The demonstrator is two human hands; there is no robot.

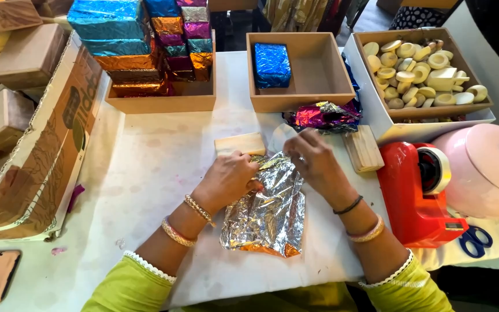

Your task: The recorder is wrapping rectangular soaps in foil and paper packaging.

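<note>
Silver foil sheet (270, 214) at 6 o'clock, flat on white worktop (145, 173), far edge lifted. Left hand (226, 180) and right hand (317, 162), both closed, pinch that edge from either side, apparently to fold it over. Pale soap bar (240, 143) just beyond, at centre, touching left fingers. Red tape dispenser (414, 193) at 3 o'clock, within reach. Crumpled purple foil (324, 115) past right hand. Far row: left tray (163, 101) stacked with foil-wrapped bars (140, 40); middle tray (319, 95) holds one blue-wrapped bar (272, 65); right box (440, 107) heaped with round soaps (417, 69).
</note>
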